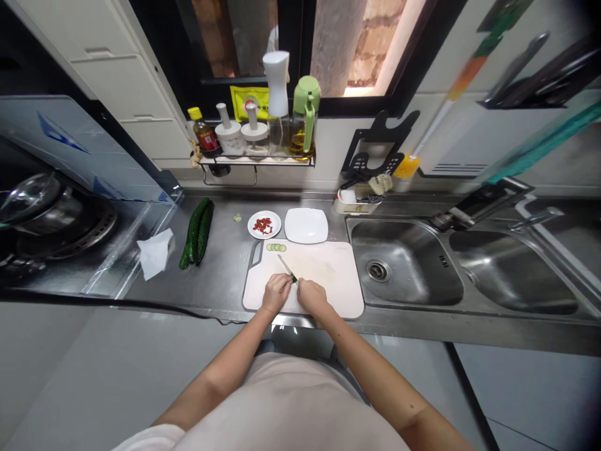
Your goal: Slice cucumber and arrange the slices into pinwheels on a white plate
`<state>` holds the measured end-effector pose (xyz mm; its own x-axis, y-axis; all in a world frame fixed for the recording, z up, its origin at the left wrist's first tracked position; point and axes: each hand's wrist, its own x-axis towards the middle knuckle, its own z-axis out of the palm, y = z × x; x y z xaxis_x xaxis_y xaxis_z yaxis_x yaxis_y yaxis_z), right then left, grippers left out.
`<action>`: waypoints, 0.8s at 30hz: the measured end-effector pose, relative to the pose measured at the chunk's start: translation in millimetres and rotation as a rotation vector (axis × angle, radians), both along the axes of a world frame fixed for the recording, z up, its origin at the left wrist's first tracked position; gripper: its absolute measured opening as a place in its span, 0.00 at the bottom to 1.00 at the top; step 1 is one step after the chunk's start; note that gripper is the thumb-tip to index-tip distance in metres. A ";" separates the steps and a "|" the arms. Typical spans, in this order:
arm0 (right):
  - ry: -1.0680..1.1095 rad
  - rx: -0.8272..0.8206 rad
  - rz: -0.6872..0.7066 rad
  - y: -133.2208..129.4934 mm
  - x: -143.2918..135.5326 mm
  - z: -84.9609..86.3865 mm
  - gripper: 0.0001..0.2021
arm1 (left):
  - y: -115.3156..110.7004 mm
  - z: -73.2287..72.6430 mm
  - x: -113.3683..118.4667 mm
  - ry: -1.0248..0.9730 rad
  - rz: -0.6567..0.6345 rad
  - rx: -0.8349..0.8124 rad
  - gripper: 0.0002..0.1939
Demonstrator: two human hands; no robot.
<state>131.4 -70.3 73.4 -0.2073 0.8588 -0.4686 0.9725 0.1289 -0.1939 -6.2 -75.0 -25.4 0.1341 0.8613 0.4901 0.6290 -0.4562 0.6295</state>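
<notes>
A small knife (285, 265) is in my right hand (312, 294), its blade pointing away and to the left above the white cutting board (340, 269). My left hand (277, 291) is close beside it over the front half of the board, thumb and fingers pinched together. A small dark green bit shows between the hands at the base of the blade; I cannot tell whether it is cucumber or part of the knife. What the left fingers hold is hidden. A short row of cucumber slices (276, 247) lies at the board's upper left.
Behind the board stand a small plate (278, 228) of chopped red pieces and a white square plate (306, 225). Two whole cucumbers (197, 235) and a paper towel (155, 254) lie left. A double sink (406, 263) is right; a bottle rack (258, 161) hangs behind.
</notes>
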 end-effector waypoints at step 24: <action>-0.053 -0.046 -0.026 -42.2 32.9 -0.1 0.14 | -1.6 2.4 -0.2 -0.014 0.002 -0.005 0.08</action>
<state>164.3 -112.5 73.3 -0.1589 0.8409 -0.5173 0.9845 0.0954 -0.1473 -6.4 -76.6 -23.0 0.1255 0.8641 0.4875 0.6208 -0.4517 0.6408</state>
